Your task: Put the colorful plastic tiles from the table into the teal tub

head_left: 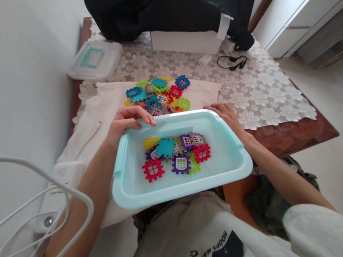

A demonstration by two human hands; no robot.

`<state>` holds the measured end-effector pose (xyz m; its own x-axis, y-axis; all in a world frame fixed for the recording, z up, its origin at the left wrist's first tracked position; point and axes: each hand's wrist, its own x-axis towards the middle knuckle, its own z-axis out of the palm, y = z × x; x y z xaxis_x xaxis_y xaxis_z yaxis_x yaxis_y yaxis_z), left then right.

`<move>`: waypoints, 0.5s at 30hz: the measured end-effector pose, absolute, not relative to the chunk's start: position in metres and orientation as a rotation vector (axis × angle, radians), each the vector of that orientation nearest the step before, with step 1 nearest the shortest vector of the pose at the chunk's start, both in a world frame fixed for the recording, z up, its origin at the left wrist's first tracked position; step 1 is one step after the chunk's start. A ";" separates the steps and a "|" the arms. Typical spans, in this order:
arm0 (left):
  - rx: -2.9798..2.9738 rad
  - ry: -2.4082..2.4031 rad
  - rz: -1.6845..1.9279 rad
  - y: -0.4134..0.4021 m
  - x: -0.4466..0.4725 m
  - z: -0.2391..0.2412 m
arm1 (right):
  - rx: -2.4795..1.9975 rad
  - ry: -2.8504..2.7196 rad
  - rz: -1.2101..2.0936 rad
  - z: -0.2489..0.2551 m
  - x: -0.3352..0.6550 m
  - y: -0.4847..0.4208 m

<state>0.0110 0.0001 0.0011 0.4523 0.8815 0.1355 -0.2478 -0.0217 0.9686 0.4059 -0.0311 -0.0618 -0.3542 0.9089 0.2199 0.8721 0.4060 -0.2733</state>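
My left hand [129, 123] and my right hand [225, 117] grip the far rim of a pale aqua plastic tray [227, 167], one at each side. Its near edge rests low in front of my torso. Inside lie several interlocking plastic waffle blocks [174, 151] in red, purple, teal, yellow and grey, some with window patterns. Beyond the tray, a heap of similar blocks [157, 96] lies on a white cloth [100, 112], just past my left fingers.
The cloth lies on a white floral lace cover [259, 104] over a brown table [289, 138]. Behind the heap are a clear lidded plastic box [95, 60], a white box [182, 42], black fabric [155, 8] and a black cable [232, 61]. A white cord [36, 205] loops at lower left.
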 end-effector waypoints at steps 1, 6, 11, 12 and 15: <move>1.283 0.642 1.007 0.000 0.011 0.001 | -1.521 -2.346 0.192 -0.062 0.407 -0.032; 1.281 0.630 1.011 0.000 0.011 0.000 | -1.345 -2.525 0.471 -0.058 0.421 -0.036; 1.282 0.655 1.014 0.001 0.011 0.000 | -1.421 -2.587 0.530 -0.051 0.425 -0.042; 1.286 0.655 1.011 0.001 0.011 -0.001 | -1.440 -2.575 0.516 -0.050 0.424 -0.042; 1.294 0.654 0.996 0.002 0.009 -0.001 | -1.454 -2.553 0.462 -0.051 0.421 -0.038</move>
